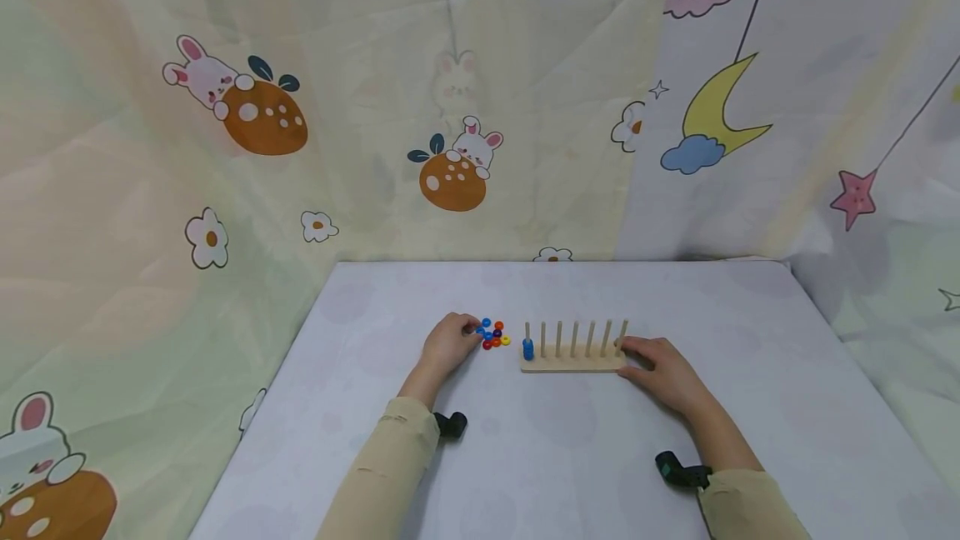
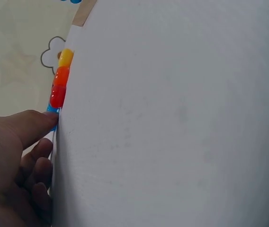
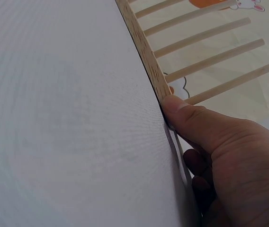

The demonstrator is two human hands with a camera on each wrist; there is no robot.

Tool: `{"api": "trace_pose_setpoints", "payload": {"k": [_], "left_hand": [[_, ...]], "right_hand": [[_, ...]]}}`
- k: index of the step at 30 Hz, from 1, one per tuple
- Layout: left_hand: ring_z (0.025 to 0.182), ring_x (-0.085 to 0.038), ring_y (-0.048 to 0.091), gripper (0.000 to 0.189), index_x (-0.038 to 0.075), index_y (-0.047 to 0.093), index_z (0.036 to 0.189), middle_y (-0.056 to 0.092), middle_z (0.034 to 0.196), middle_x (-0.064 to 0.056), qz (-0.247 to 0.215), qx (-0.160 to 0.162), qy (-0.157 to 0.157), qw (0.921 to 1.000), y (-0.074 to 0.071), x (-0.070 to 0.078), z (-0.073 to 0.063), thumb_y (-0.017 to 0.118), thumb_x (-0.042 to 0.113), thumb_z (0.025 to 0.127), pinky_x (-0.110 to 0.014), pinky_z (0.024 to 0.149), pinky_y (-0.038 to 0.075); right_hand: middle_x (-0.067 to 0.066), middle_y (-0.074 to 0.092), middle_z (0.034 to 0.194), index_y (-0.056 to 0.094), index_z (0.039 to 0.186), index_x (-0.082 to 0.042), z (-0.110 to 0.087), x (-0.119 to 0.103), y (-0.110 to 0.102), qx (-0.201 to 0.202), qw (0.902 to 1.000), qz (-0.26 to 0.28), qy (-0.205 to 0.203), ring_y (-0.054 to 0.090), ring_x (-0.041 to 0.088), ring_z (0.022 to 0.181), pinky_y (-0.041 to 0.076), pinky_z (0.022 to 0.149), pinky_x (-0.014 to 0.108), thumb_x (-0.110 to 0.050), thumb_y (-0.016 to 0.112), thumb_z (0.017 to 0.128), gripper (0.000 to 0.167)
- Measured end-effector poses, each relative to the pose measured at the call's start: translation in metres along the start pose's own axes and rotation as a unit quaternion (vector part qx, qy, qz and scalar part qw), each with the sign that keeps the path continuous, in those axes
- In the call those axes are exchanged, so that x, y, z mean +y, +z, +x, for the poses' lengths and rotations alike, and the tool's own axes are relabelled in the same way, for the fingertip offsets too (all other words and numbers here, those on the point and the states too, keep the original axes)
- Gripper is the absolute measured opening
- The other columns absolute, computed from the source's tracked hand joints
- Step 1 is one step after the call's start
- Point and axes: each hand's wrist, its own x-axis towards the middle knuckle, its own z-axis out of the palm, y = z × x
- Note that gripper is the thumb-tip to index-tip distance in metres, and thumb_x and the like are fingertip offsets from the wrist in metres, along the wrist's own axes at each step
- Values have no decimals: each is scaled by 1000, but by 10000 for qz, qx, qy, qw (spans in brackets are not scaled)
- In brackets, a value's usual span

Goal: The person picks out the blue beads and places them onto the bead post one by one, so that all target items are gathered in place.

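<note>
A wooden peg board (image 1: 573, 363) with a row of upright pegs stands on the table, blue beads (image 1: 528, 349) stacked on its leftmost peg. My right hand (image 1: 663, 369) grips the board's right end, the thumb (image 3: 176, 105) on its front edge. Left of the board lies a small cluster of loose beads in blue, red, orange, yellow and dark purple, such as the yellow bead (image 1: 506, 341). At this cluster's left side, my left hand (image 1: 451, 343) pinches a blue bead (image 2: 53, 109) between thumb and fingers. The left wrist view shows the thumb partly covering it.
A white cloth covers the table (image 1: 570, 457). Behind it hangs a printed curtain (image 1: 360, 107) with rabbits, flowers and a moon. Black wrist devices sit by the left cuff (image 1: 452, 425) and the right cuff (image 1: 681, 472).
</note>
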Motion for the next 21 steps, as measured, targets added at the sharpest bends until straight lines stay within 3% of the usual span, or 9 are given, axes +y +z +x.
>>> {"api": "trace_pose_setpoints", "payload": {"k": [10,21], "left_hand": [[89,-15,57,21,18,71,110,63,100,1,-261,164,67,9995,-2,-2,-2,70,29,92,-36,84,51],[90,-16,59,23,16,70,115,67,103,1,-744,191,121,9970,-16,7,-7,67,28,95,-34,81,54]], "right_hand": [[13,61,134,62,132,-12,0,-1,1,-11,10000,-68,-4,52,35,119,41,100,60,-37,73,88,52],[13,62,131,63,132,-12,0,0,2,9,10000,-52,28,53,34,117,42,100,58,-38,74,88,52]]}}
